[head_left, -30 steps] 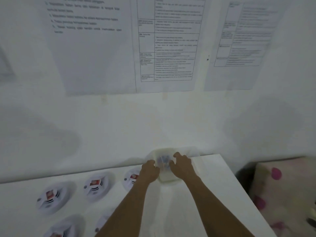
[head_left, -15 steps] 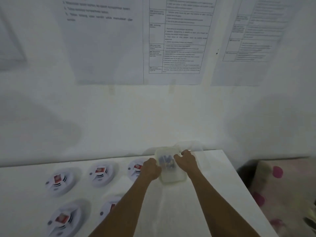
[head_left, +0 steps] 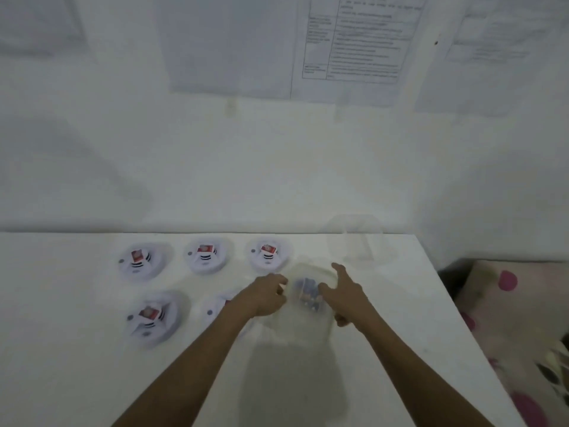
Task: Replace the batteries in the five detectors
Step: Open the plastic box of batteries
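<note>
On white table point(head_left: 77, 349): five round white detectors point(head_left: 140, 261) lie in two rows at left, one partly under the left forearm. A clear plastic container point(head_left: 308, 325) sits just right of them. The left hand point(head_left: 266, 297) curls on its left rim; the right hand point(head_left: 346, 295) apparently clasps its right wall (blurred). Some small batteries point(head_left: 306, 292) lie inside.

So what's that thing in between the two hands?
A clear box sits between the left hand and the right hand, with small bluish things inside, too blurry to name. The head view shows it.
</note>
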Motion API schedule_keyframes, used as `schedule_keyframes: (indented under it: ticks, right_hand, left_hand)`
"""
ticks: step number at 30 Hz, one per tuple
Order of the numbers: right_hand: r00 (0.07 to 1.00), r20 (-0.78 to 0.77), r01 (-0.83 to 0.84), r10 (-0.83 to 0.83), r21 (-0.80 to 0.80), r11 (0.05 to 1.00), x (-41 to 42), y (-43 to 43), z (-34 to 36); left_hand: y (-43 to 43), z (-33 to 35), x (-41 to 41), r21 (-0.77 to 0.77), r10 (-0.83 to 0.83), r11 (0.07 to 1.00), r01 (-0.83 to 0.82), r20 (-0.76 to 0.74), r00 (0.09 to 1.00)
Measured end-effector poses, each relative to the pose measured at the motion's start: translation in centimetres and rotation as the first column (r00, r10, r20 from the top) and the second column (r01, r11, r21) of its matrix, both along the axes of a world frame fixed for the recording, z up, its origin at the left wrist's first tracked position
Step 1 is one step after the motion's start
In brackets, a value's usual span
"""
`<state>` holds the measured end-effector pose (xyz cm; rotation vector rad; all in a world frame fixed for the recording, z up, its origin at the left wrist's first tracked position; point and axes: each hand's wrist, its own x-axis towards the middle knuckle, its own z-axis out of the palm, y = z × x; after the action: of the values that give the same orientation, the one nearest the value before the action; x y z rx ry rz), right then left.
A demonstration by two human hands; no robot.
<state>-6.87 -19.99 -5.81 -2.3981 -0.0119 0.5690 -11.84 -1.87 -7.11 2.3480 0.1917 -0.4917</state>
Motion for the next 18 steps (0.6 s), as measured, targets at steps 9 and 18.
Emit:
schedule_keyframes:
  ticks: [9, 18]
  right_hand:
    - [0.939, -0.133, -0.339, 0.317, -0.209, 0.917, -6.6, -1.3, -0.4]
    - [0.930, -0.262, -0.220, 0.256, 0.160, 0.962, -12.0, 0.4, -1.7]
  left_hand:
    - [2.0, 0.4, -8.1, -0.006, -0.088, 0.996, 0.088, 0.000, 0.996]
    - [4.2, -2.5, -14.7, -0.156, 0.415, 0.909, -0.388, 0.231, 0.880]
